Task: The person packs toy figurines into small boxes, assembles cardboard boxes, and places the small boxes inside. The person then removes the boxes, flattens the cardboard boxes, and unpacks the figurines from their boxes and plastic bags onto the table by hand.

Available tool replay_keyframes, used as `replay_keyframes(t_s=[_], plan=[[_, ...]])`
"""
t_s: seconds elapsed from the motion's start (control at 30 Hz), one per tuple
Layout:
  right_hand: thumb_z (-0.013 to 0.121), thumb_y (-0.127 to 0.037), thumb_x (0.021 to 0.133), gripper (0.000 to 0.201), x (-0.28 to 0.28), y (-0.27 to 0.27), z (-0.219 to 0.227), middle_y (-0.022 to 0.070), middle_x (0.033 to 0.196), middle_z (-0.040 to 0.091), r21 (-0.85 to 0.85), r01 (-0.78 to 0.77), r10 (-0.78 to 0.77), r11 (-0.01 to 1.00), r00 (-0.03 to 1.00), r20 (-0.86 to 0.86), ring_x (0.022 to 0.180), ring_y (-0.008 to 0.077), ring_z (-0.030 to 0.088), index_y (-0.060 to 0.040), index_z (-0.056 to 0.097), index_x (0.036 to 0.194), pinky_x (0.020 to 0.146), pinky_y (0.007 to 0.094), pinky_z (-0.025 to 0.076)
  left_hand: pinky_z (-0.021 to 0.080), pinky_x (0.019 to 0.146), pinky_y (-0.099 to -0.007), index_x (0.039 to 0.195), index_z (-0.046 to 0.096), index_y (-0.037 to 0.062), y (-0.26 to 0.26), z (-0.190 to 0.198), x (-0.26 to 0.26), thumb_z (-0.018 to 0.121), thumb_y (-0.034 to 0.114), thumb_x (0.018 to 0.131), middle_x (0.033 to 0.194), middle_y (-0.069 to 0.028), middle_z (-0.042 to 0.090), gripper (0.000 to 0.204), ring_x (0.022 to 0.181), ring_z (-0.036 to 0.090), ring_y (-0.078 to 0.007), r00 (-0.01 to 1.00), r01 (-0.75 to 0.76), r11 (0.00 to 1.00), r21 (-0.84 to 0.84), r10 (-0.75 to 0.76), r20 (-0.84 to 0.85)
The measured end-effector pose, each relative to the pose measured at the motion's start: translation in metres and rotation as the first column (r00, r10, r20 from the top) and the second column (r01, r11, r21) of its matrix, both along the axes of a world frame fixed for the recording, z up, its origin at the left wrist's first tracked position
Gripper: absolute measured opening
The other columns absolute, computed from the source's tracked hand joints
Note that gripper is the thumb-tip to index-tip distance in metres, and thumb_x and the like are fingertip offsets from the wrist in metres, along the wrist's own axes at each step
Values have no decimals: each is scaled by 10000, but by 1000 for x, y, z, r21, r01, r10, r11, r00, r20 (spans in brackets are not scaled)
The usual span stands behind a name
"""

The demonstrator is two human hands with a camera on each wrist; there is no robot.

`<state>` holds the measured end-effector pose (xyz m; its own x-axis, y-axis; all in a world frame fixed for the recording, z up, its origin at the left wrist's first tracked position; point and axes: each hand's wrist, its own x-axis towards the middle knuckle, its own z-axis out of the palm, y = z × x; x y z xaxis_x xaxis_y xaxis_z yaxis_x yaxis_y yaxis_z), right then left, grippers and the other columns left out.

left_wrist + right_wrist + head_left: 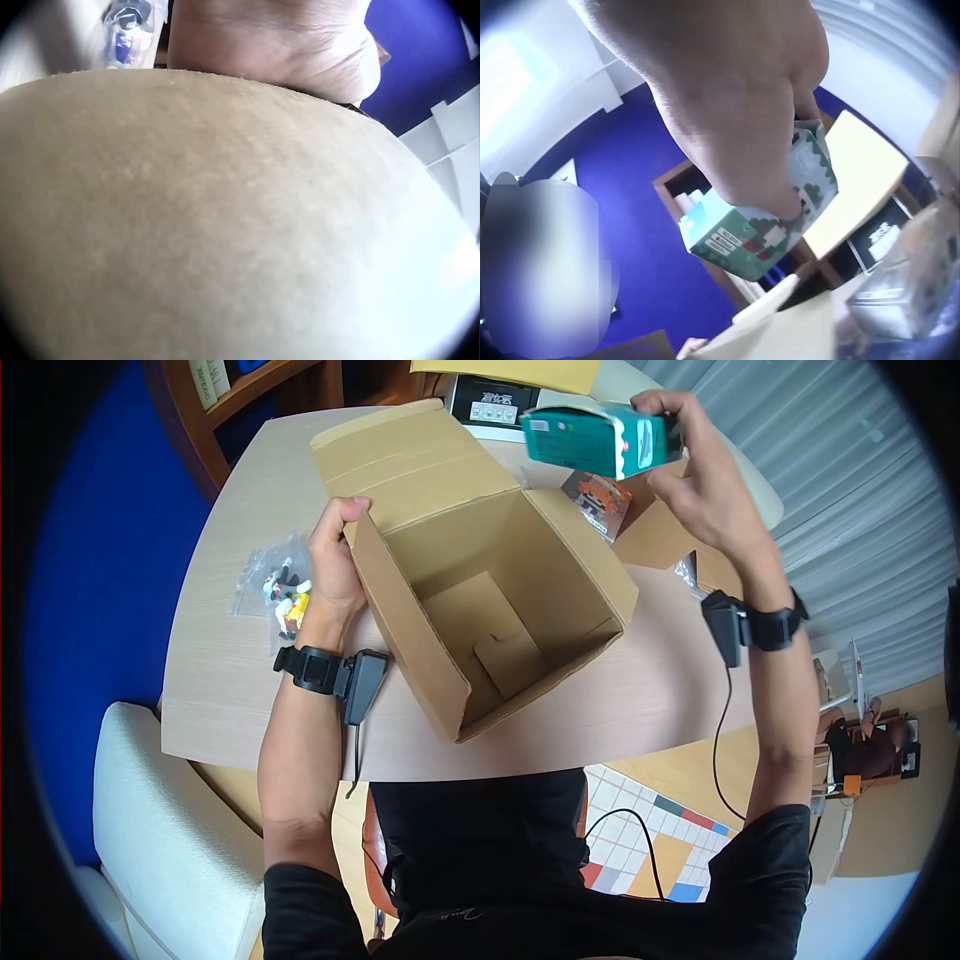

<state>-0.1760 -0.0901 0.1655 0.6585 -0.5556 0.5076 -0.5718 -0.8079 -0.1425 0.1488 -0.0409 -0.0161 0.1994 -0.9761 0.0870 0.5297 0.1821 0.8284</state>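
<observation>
An open cardboard box (440,650) stands tilted on the table, its inside bare but for folded cardboard at the bottom. My left hand (338,555) grips its left wall near the upper corner. Above the box's far right side, my right hand (705,490) holds a small green box (585,442) in the air, thumb on one side and fingers over the other. The right wrist view shows the green box (750,232) under the right hand (735,112), with printed pictures on it. In the left wrist view the left hand (270,37) shows only its heel.
Clear bags with small figures (285,595) lie on the table (230,690) at the left. Behind the right hand are a picture card (598,503), another piece of brown cardboard (655,530) and a small clear bag (686,572). A black and white package (490,405) stands at the back.
</observation>
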Motion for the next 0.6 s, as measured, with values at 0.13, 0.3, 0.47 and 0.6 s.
replay_keyframes(t_s=[0.13, 0.3, 0.47, 0.6], plan=[[600, 43, 729, 439, -22, -23, -45, 176, 1275, 548, 0, -1, 1, 1000, 1000, -1, 1199, 388, 506, -67, 446, 1126, 1050, 461, 382, 490, 740, -280, 949, 612, 18, 10, 17, -9, 556, 308, 855, 899, -70, 629, 310, 826, 602, -155, 998, 54, 998, 21, -53, -42], [499, 110, 721, 416, -30, -15, -63, 171, 1393, 464, -133, 95, -124, 987, 966, -228, 1359, 384, 354, -81, 473, 1090, 1156, 550, 208, 502, 733, -285, 1021, 605, 5, 13, 26, -10, 569, 291, 839, 932, -86, 636, 341, 808, 619, -180, 985, -62, 991, 119, 80, -151], [494, 114, 739, 389, -29, -9, -71, 184, 1342, 494, -160, 110, -128, 981, 986, -104, 1278, 392, 427, -72, 526, 1079, 1099, 511, 320, 539, 725, -344, 1202, 581, 26, 14, 25, 19, 570, 377, 832, 1037, -122, 665, 510, 876, 658, -217, 939, 164, 978, 133, -113, -324], [507, 79, 857, 284, -19, 19, -90, 140, 1258, 564, 47, 19, -39, 999, 886, 462, 1175, 270, 531, -32, 541, 1117, 988, 415, 429, 544, 728, -375, 1193, 629, 107, 8, 14, 48, 552, 439, 867, 1013, -78, 698, 471, 874, 675, -212, 789, 508, 857, 85, -423, -446]])
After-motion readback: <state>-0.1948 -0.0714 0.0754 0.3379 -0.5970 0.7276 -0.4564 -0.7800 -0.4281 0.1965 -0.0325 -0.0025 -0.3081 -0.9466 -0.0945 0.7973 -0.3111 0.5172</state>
